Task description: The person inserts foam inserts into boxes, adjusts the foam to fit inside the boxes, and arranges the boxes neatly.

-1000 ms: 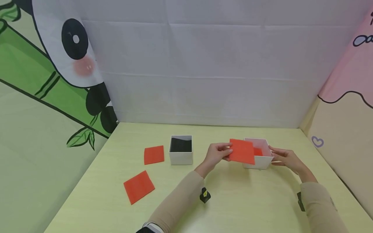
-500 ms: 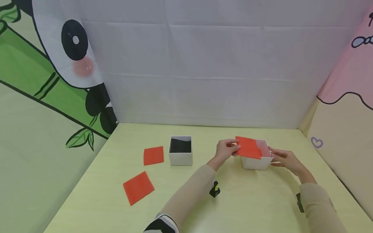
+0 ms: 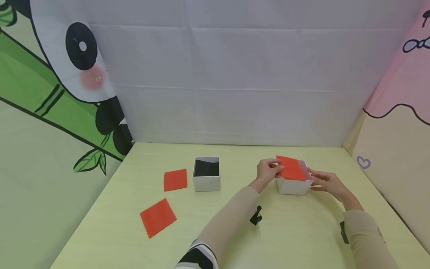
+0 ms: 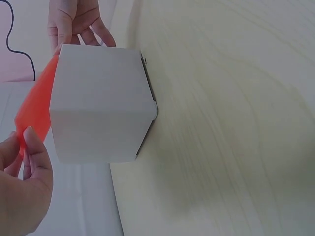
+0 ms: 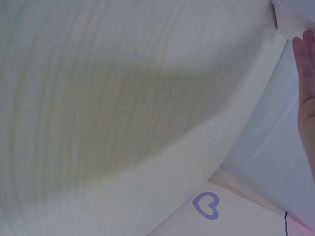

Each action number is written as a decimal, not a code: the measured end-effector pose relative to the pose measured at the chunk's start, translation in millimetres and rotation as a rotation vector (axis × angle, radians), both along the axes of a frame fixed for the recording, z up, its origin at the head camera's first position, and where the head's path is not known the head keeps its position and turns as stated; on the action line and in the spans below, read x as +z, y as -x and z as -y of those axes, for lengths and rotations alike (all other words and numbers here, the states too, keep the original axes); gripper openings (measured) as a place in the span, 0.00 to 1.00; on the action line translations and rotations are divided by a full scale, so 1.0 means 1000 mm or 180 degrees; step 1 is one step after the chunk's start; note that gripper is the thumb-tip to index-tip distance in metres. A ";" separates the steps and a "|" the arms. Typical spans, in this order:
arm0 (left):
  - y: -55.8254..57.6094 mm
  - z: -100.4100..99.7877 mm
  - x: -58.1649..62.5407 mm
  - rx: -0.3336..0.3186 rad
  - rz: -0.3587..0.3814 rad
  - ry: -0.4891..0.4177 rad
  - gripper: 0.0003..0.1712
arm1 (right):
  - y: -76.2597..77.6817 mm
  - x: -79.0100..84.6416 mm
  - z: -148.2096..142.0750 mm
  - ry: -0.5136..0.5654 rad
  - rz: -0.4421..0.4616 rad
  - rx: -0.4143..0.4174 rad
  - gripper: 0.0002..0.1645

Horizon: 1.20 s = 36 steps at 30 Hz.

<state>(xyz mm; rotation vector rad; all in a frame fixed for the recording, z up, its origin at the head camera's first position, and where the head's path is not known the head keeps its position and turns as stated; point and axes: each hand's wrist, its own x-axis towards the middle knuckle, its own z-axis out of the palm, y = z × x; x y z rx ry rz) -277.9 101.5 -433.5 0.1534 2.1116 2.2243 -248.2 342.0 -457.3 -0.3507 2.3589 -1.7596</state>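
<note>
My left hand pinches a thin red square sheet by its left edge, between thumb and fingers. The sheet slants over the mouth of a white box at the right of the table and hides most of its inside. From the left wrist view, the sheet leans along the open side of the box. My right hand touches the box's right wall with fairly straight fingers. Only part of that hand shows at the edge of the right wrist view.
A second white box with black material inside stands left of centre. Two more red square sheets lie flat to its left, one farther back and one nearer. A pale cloth wall rises behind the table.
My left hand has moved right and slightly away with the red sheet, bringing it from in front of the box to over its opening. The right hand has stayed at the box's side.
</note>
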 end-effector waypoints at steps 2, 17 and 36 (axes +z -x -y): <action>0.000 -0.004 0.000 0.0052 0.0035 0.0003 0.10 | 0.000 -0.001 0.000 -0.0055 0.0016 -0.0025 0.30; -0.002 -0.018 -0.004 0.0221 -0.0011 0.0241 0.10 | 0.001 0.000 0.002 -0.0184 0.0063 -0.0110 0.31; 0.002 -0.023 -0.010 0.0149 -0.0441 0.1644 0.09 | 0.003 -0.002 -0.001 -0.0172 0.0066 -0.0109 0.31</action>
